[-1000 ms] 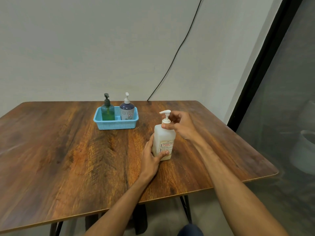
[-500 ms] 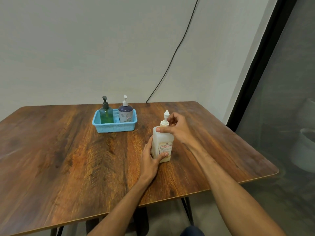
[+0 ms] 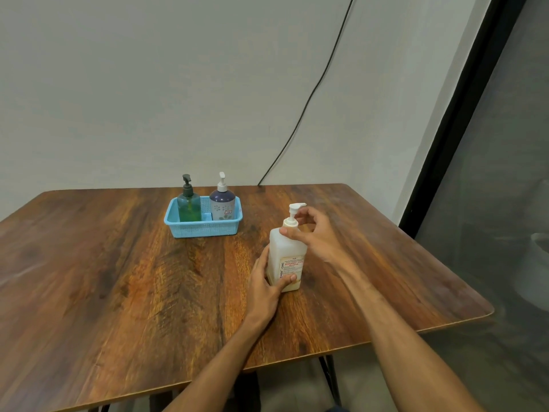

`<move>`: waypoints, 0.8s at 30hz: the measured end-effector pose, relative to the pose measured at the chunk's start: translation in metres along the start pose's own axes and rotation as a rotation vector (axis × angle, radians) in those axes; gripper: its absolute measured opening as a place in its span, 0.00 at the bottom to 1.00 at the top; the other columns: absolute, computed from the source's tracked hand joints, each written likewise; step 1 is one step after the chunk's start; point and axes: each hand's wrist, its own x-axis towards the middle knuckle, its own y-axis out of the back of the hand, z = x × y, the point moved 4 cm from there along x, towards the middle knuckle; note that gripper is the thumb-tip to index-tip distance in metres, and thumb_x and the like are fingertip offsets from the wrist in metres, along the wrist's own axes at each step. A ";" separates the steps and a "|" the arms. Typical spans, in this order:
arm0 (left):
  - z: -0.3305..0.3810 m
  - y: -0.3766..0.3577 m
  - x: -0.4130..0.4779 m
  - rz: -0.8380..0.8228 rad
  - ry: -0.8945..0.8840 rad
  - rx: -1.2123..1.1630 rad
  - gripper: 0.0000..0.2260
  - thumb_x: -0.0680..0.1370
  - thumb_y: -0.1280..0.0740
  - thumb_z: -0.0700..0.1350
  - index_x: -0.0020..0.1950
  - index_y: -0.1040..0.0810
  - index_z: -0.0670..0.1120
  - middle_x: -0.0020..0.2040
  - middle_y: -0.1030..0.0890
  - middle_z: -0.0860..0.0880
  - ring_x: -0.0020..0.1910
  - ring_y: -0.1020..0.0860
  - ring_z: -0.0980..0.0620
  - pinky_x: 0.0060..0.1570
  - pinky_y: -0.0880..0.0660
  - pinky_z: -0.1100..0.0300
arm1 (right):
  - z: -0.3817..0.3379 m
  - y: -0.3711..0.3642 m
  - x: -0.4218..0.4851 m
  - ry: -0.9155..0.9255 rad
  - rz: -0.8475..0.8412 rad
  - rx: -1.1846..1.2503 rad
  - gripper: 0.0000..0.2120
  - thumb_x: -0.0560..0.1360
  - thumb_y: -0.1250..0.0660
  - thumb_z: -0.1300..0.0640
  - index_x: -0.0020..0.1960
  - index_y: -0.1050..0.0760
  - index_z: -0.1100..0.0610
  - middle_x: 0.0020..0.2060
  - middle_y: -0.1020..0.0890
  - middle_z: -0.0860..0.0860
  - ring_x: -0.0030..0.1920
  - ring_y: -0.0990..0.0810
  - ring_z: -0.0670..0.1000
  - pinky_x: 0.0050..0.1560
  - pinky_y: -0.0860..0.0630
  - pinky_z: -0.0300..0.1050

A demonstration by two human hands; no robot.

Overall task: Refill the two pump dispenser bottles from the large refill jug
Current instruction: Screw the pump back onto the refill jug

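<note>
Evidently unscrewing: the refill jug (image 3: pixel 286 254), near-right on the table (image 3: pixel 104 278), has its pump head (image 3: pixel 296 207) turned from left to right. The right hand (image 3: pixel 318 236) pinches the collar; the left hand (image 3: pixel 266 288) grips the base.

Soft even indoor light, faint shadows, wide-angle bending at edges

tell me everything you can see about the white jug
The jug is a squarish, translucent white plastic bottle with a white pump on top, spout pointing right, and a cream label with red print low on its front. It stands upright on the table. The left hand grips its base; the right hand holds its pump neck.
</note>
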 end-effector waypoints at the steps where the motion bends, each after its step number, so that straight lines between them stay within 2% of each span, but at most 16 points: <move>1: 0.000 0.000 0.000 0.000 -0.002 0.003 0.36 0.73 0.22 0.45 0.75 0.36 0.60 0.70 0.25 0.50 0.68 0.25 0.51 0.66 0.24 0.43 | -0.001 0.002 0.001 -0.003 -0.010 0.006 0.19 0.69 0.21 0.58 0.57 0.21 0.59 0.54 0.17 0.51 0.55 0.20 0.50 0.52 0.23 0.44; 3: 0.000 0.000 0.000 -0.001 -0.005 -0.002 0.36 0.73 0.22 0.46 0.75 0.36 0.60 0.70 0.24 0.51 0.68 0.24 0.51 0.66 0.24 0.43 | -0.003 0.002 0.002 -0.005 -0.016 -0.008 0.16 0.70 0.22 0.60 0.57 0.19 0.60 0.54 0.16 0.53 0.55 0.19 0.51 0.54 0.22 0.49; 4: -0.001 0.000 0.000 -0.003 -0.007 -0.010 0.36 0.73 0.22 0.46 0.75 0.36 0.60 0.70 0.24 0.51 0.68 0.24 0.52 0.65 0.23 0.44 | -0.003 0.002 0.002 -0.002 0.004 -0.012 0.16 0.69 0.21 0.61 0.56 0.18 0.61 0.52 0.15 0.52 0.52 0.18 0.48 0.51 0.21 0.47; 6: 0.000 0.000 -0.001 -0.002 -0.020 -0.013 0.35 0.73 0.22 0.46 0.75 0.36 0.62 0.69 0.24 0.52 0.67 0.23 0.53 0.64 0.22 0.45 | -0.004 -0.002 0.000 0.000 0.074 0.009 0.18 0.65 0.18 0.61 0.52 0.19 0.60 0.45 0.16 0.48 0.41 0.19 0.38 0.41 0.23 0.37; 8: 0.002 0.000 -0.001 0.001 -0.028 0.002 0.35 0.74 0.22 0.46 0.73 0.36 0.66 0.68 0.24 0.53 0.66 0.23 0.54 0.64 0.22 0.46 | -0.002 -0.006 0.000 0.002 0.124 0.046 0.20 0.62 0.16 0.61 0.48 0.21 0.60 0.40 0.20 0.46 0.35 0.22 0.36 0.36 0.26 0.31; 11: 0.005 0.001 -0.003 0.004 -0.028 0.009 0.34 0.73 0.22 0.50 0.70 0.36 0.72 0.67 0.23 0.55 0.65 0.23 0.56 0.63 0.21 0.49 | -0.003 -0.007 0.000 0.011 0.101 0.041 0.21 0.62 0.16 0.58 0.48 0.23 0.59 0.42 0.20 0.48 0.41 0.21 0.41 0.39 0.24 0.34; 13: 0.005 0.002 -0.003 0.005 -0.031 0.015 0.33 0.71 0.23 0.54 0.69 0.36 0.73 0.66 0.23 0.56 0.65 0.23 0.57 0.63 0.22 0.51 | -0.003 -0.005 0.001 -0.005 0.035 0.029 0.22 0.65 0.18 0.58 0.55 0.22 0.58 0.48 0.18 0.50 0.50 0.18 0.49 0.48 0.20 0.42; 15: 0.003 0.001 -0.003 0.004 -0.026 0.006 0.34 0.72 0.22 0.52 0.72 0.36 0.68 0.68 0.24 0.54 0.66 0.24 0.55 0.64 0.22 0.48 | -0.003 -0.002 0.000 -0.021 -0.002 0.056 0.21 0.68 0.20 0.62 0.59 0.21 0.58 0.52 0.16 0.53 0.55 0.17 0.54 0.54 0.19 0.49; 17: 0.000 0.000 -0.002 -0.004 -0.015 0.007 0.35 0.73 0.22 0.47 0.75 0.36 0.63 0.69 0.25 0.53 0.67 0.24 0.54 0.65 0.23 0.45 | -0.002 -0.002 -0.002 -0.032 0.026 0.090 0.17 0.68 0.21 0.64 0.55 0.18 0.58 0.50 0.14 0.52 0.52 0.16 0.54 0.50 0.18 0.47; 20: 0.000 0.000 -0.002 -0.004 -0.034 0.025 0.36 0.74 0.22 0.47 0.77 0.36 0.58 0.69 0.24 0.53 0.66 0.24 0.54 0.64 0.22 0.47 | -0.005 -0.007 -0.004 0.024 0.134 0.049 0.17 0.61 0.16 0.62 0.45 0.20 0.58 0.41 0.16 0.49 0.40 0.19 0.44 0.39 0.22 0.38; 22: 0.001 0.000 -0.002 0.000 -0.035 0.030 0.36 0.73 0.22 0.48 0.77 0.35 0.57 0.68 0.23 0.53 0.65 0.23 0.55 0.64 0.22 0.48 | -0.006 -0.013 -0.006 0.041 0.191 0.016 0.22 0.59 0.15 0.59 0.44 0.24 0.60 0.40 0.19 0.51 0.39 0.22 0.45 0.38 0.22 0.41; 24: 0.001 0.000 -0.002 -0.001 -0.030 0.015 0.36 0.73 0.22 0.48 0.78 0.34 0.54 0.68 0.23 0.52 0.65 0.23 0.53 0.63 0.22 0.46 | -0.009 -0.014 -0.006 0.044 0.179 0.013 0.24 0.59 0.15 0.58 0.47 0.24 0.61 0.42 0.20 0.52 0.40 0.23 0.46 0.40 0.22 0.41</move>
